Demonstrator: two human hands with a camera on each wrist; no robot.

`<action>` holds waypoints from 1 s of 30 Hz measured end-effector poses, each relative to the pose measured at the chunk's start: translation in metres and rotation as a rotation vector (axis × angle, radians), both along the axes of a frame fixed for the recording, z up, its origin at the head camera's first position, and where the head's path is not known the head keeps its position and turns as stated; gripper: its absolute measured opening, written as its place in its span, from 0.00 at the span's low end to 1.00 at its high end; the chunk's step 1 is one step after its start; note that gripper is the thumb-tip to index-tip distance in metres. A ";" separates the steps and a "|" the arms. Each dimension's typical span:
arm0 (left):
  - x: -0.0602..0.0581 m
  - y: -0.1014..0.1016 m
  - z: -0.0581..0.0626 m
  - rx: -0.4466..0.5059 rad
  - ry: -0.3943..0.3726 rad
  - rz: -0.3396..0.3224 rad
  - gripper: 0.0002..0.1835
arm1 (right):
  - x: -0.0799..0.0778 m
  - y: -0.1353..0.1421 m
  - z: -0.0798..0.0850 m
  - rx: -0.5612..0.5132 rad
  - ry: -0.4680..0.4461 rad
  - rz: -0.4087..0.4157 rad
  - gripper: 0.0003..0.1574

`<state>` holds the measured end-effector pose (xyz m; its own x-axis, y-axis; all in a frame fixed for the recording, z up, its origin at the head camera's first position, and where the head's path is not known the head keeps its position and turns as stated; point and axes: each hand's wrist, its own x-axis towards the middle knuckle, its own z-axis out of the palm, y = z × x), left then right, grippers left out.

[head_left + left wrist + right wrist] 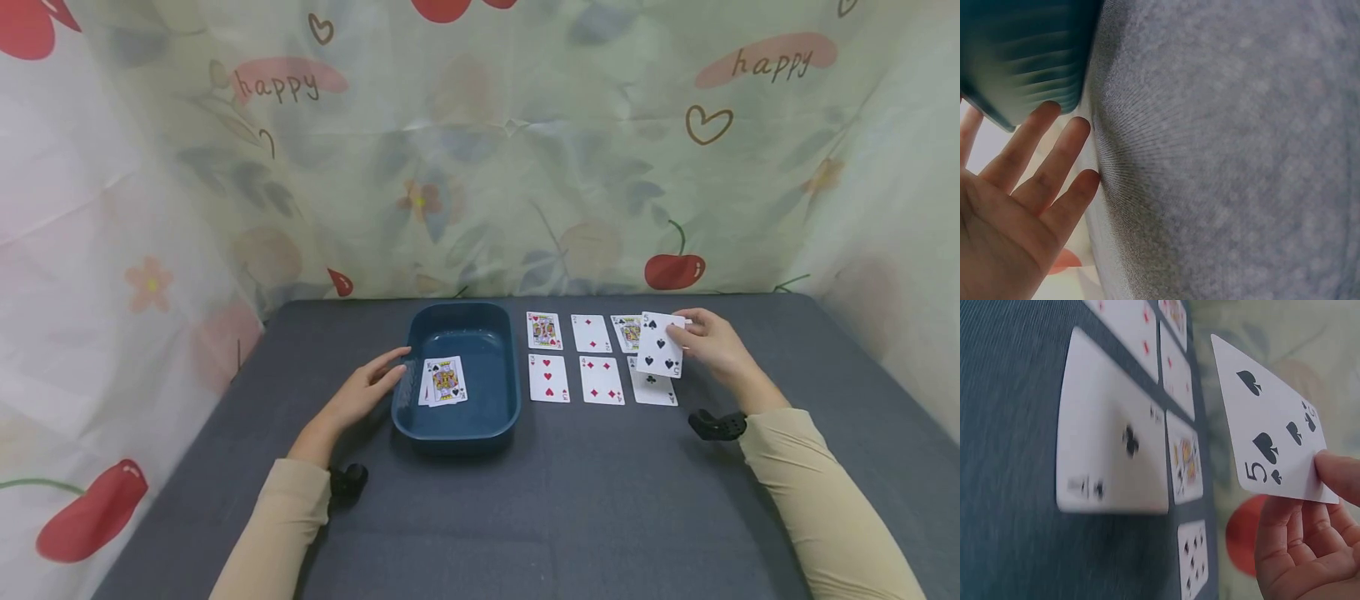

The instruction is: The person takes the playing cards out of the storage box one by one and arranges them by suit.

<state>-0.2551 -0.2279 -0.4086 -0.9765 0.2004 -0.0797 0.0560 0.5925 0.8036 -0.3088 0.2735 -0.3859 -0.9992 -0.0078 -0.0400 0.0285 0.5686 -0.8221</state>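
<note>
My right hand (712, 346) pinches a five of spades (660, 350) between thumb and fingers, raised above the laid-out cards. Below it lies an ace of clubs (1116, 437), partly covered by the held card in the head view. A king (1185, 459) lies just behind the ace. On the other side, my left hand (356, 396) is at the left rim of a blue tray (491, 417), its fingertips at the wall. The left wrist view shows those fingers spread and fairly straight. Inside the tray, another king (447, 381) lies over a second card.
Further left in the two rows lie a red king (543, 331), a two of diamonds (592, 333), a three of hearts (549, 379) and a four of diamonds (602, 381). A black-pip card (1193, 559) lies beyond the back-row king. A patterned curtain (480, 167) hangs behind the table.
</note>
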 end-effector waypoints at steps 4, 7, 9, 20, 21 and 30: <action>0.001 0.000 0.000 0.006 -0.004 -0.001 0.28 | 0.001 0.016 -0.005 0.020 -0.009 -0.027 0.40; 0.001 0.001 0.001 0.005 -0.006 -0.001 0.28 | 0.002 0.027 -0.008 0.053 -0.027 -0.044 0.42; 0.001 0.000 0.001 0.005 -0.006 -0.002 0.29 | 0.004 0.033 -0.009 0.070 -0.041 -0.045 0.42; 0.001 0.001 0.000 -0.006 -0.002 0.003 0.27 | 0.006 0.057 -0.020 0.160 -0.144 -0.056 0.44; 0.001 0.001 0.000 -0.008 -0.003 0.004 0.27 | 0.006 0.058 -0.021 0.166 -0.157 -0.052 0.44; 0.001 0.000 0.000 -0.003 0.004 0.000 0.28 | 0.004 0.063 -0.024 0.265 -0.198 -0.011 0.41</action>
<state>-0.2543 -0.2277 -0.4089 -0.9768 0.2000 -0.0765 0.0591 0.5952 0.8014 -0.3051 0.3362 -0.4104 -0.9717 0.0400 -0.2329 0.1808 0.7606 -0.6235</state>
